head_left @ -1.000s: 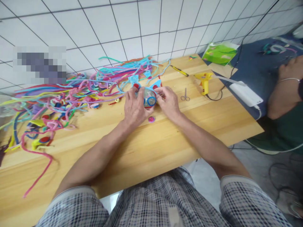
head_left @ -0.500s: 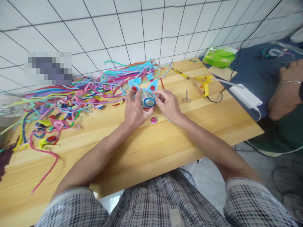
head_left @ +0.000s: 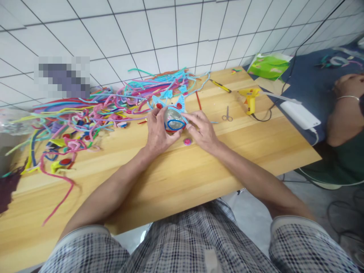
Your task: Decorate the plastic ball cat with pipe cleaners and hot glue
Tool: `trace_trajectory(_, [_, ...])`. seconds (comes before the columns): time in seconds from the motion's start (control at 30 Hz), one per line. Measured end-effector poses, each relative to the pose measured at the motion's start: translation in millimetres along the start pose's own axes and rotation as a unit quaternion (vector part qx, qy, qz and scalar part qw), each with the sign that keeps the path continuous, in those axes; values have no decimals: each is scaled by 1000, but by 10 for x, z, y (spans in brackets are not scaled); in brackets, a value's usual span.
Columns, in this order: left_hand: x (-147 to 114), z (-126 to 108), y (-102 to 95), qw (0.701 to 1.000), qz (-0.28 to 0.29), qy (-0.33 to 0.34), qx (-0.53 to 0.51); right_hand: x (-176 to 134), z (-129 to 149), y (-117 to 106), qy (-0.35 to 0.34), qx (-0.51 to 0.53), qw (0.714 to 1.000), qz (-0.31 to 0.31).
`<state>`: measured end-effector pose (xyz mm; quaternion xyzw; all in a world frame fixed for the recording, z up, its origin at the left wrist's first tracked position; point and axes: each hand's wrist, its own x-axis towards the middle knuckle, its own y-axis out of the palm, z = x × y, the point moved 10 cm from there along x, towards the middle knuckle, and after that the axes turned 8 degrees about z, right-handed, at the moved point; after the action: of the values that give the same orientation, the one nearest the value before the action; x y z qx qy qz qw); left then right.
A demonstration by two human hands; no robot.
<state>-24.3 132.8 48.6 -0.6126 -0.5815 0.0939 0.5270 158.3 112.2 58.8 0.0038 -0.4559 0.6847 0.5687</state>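
A clear ball [head_left: 173,115] with light blue pipe-cleaner ears, red round pieces in them and a dark blue loop on its front sits between my hands. My left hand [head_left: 157,131] grips it from the left, thumb below and fingers over the top. At its right edge, my right hand [head_left: 201,131] has index finger and thumb on a light blue pipe cleaner [head_left: 185,119] that lies against the ball. A short blue tip shows beyond that hand, seemingly the same strand. Just below the ball lies a small pink-and-purple disc [head_left: 187,141].
Many coloured pipe cleaners [head_left: 113,102] are heaped along the tiled wall at left. To the right lie scissors [head_left: 227,115], a yellow cutter [head_left: 221,86], a corded yellow glue gun [head_left: 250,100], a white power strip [head_left: 301,113] and a green packet [head_left: 269,67]. Another person's arm [head_left: 344,110] is at far right.
The ball has turned a little in my left hand, and its blue loop now sits tilted. My right hand's pinched fingers have spread along the ball's right edge. The view has shifted slightly.
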Motion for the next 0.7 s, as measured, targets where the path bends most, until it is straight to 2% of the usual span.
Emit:
trace_trajectory(0.13, [-24, 0, -31, 999, -4, 26, -18, 14, 17, 42, 4, 16, 1000, 12])
trace_trajectory(0.4, [-25, -25, -54, 999, 27, 24, -3, -13, 75, 22, -9, 18, 1000, -14])
trace_trajectory(0.7, [-37, -150, -153, 996, 1, 91, 19, -123, 261, 27, -51, 12, 998, -25])
